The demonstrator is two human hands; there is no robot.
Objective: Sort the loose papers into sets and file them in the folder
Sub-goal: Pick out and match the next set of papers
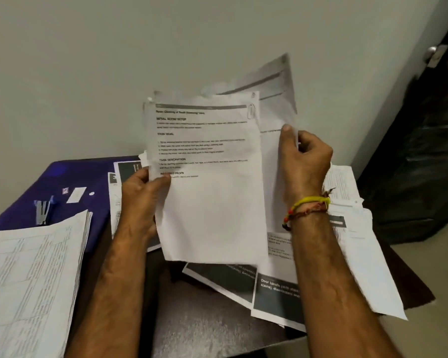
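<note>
My left hand (142, 192) grips the left edge of a clipped set of printed sheets (207, 182), held upright above the table; a paper clip (251, 111) sits at its top right corner. My right hand (304, 161) pinches a second sheet (272, 109) that stands behind and to the right of the set, tilted back toward the wall. A purple folder (70, 177) lies flat on the table at the left. Loose papers (274, 293) with dark headers lie scattered under my arms.
A thick stack of tabled sheets (34, 275) rests at the front left, overlapping the folder. More loose sheets (357, 241) hang over the table's right edge. A grey wall stands behind; a dark door (424, 125) with a knob is at the right.
</note>
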